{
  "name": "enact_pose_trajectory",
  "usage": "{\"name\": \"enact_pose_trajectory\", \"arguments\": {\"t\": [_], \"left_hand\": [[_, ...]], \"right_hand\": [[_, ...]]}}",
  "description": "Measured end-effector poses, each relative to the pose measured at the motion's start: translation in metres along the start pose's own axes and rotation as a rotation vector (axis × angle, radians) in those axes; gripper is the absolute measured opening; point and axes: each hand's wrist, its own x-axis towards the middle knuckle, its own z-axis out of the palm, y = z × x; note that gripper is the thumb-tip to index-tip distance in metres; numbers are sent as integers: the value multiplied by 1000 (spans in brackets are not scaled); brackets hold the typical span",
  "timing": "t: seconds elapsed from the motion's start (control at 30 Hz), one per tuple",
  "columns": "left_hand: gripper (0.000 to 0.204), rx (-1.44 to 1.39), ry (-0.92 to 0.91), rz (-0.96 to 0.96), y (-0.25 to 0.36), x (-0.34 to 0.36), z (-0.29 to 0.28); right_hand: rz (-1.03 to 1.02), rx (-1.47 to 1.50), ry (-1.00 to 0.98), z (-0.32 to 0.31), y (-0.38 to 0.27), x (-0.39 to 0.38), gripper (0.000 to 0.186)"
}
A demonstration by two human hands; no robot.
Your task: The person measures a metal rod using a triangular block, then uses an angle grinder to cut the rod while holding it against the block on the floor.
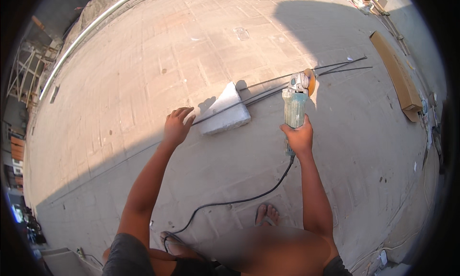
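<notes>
My left hand [178,127] has its fingers spread at the left end of thin dark rods [261,95]; I cannot tell whether it touches them. The rods run to the upper right, crossing a pale, wedge-shaped slab [225,120] on the paved ground. My right hand [299,134] is wrapped round a worn teal angle grinder [294,106], held over the rods, with an orange-brown disc [310,84] at its head. A black power cord [249,197] runs from its rear down past my sandalled feet.
A long cardboard box [394,77] lies at the right, beside poles and debris [383,15]. A white pipe [76,48] runs along the upper left, near a metal frame [24,72]. Sunlight and shadow divide the pavers [143,84]. Loose cables lie at the lower right.
</notes>
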Motion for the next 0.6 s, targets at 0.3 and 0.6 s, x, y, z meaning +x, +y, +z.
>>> {"name": "enact_pose_trajectory", "arguments": {"t": [0.3, 0.6], "left_hand": [[31, 292, -45, -61, -172, -178, -90], [11, 247, -210, -406, -226, -176, -107]], "right_hand": [[-9, 7, 17, 10, -19, -1, 55], [-8, -147, 29, 1, -35, -12, 60]]}}
